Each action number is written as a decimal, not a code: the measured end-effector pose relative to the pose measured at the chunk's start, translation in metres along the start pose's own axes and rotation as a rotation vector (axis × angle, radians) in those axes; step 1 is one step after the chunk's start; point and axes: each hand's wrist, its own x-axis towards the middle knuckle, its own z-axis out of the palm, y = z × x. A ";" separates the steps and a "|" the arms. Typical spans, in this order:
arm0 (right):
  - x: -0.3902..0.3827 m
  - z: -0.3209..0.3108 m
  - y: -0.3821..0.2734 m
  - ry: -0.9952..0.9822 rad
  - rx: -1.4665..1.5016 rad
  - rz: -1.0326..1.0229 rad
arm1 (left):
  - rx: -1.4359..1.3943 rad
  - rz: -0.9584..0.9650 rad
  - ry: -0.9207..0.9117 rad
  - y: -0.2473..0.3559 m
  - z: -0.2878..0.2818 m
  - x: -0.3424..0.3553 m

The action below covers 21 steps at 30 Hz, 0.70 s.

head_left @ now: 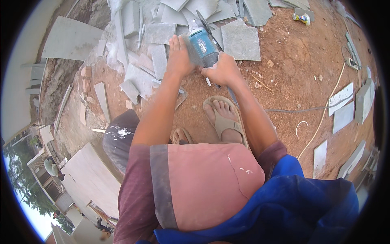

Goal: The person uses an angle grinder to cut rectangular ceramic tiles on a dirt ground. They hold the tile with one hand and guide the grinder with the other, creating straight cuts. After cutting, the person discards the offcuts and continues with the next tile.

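My right hand (223, 70) is wrapped round the rear end of a teal angle grinder (204, 48). The grinder's dark cutting disc (204, 22) stands on its right side, over a heap of grey stone tiles (172, 17). To the left of the grinder, my left hand (179, 59) has its fingers straight and close together along a grey stone tile (187, 44), with the thumb towards the grinder. The tile's far side is hidden behind hand and tool. Whether the disc touches any tile cannot be made out.
Loose tile pieces (140, 79) lie left of my hands, and a large slab (71, 38) leans farther left. A grey cable (292, 110) crosses the reddish soil on the right. A small can (301, 18) lies at the far right. My sandalled foot (224, 118) is close below the grinder.
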 end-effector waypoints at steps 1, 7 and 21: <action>-0.004 0.000 -0.001 0.009 0.007 -0.007 | 0.006 0.000 0.006 -0.001 0.000 -0.001; -0.003 -0.008 -0.010 -0.012 -0.033 0.017 | -0.001 0.057 0.056 -0.007 0.008 0.003; -0.008 -0.008 -0.008 0.009 -0.039 -0.036 | 0.050 0.077 0.118 -0.005 0.007 0.001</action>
